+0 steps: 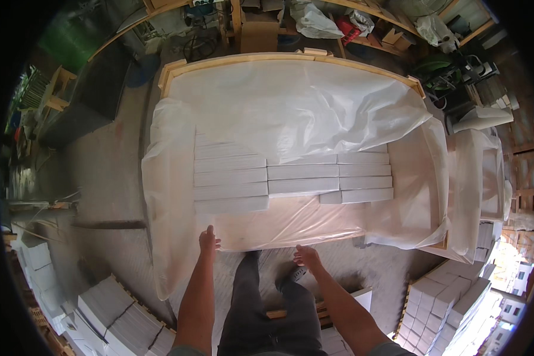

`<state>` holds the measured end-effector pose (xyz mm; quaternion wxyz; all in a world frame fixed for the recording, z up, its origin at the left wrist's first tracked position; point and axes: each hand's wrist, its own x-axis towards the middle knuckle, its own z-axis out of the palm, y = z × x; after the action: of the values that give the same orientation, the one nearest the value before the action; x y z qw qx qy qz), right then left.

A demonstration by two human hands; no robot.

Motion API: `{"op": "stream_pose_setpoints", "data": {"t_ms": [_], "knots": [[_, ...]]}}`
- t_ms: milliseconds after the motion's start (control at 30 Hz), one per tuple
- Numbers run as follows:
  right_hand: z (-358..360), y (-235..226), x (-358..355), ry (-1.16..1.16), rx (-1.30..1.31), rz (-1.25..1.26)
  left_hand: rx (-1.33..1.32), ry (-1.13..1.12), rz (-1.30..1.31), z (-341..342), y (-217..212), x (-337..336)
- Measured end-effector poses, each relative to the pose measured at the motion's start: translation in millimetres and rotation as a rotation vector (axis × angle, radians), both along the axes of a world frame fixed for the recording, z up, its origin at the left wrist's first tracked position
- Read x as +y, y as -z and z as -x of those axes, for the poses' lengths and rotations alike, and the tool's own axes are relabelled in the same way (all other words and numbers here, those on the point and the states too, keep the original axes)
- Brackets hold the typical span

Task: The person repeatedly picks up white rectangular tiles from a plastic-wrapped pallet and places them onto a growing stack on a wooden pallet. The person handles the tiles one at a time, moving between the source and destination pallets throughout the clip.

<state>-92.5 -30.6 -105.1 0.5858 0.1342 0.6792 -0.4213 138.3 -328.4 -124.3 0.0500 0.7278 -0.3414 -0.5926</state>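
My bare forearms point(197, 302) are pointing at white oblong packs point(302, 172) lying ahead in a wooden-framed crate point(243, 57), long axes running crosswise. My left hand point(208, 240) is sitting nearer than my right hand point(307, 257); whether either is clasping anything, I cannot tell.

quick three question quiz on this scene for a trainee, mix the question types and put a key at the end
1. True or false: the translucent plastic sheet covers every white box in the crate.
2. Multiple choice: the crate's far rim is (a) green metal, (b) bare wood, (c) blue rope.
3. Fill in the blank: of the person's left hand and right hand, the ____ one shows higher in the picture.

Key: 1. False, several rows lie uncovered; 2. b; 3. left.
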Motion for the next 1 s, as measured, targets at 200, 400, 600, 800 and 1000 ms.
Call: {"op": "stream_pose_setpoints", "data": {"t_ms": [200,400,600,800,1000], "knots": [[36.5,62.2,-174.2,-0.290,0.451,-0.056,-0.023,-0.326,-0.097,54.1,21.6,-78.7],[30.4,87.8,-256.5,-0.342,0.530,-0.248,0.002,-0.496,-0.061,51.8,86.2,-100.9],[16.1,88.1,-252.7,-0.434,0.576,-0.301,-0.320,-0.325,0.094,70.4,63.4,-74.8],[6.8,88.8,-238.2,-0.374,0.812,-0.201,-0.284,-0.366,0.109,74.6,58.1,-67.8],[-15.6,98.2,-199.5,-0.360,0.695,-0.196,-0.272,-0.559,0.042,43.3,81.9,-42.6]]}}
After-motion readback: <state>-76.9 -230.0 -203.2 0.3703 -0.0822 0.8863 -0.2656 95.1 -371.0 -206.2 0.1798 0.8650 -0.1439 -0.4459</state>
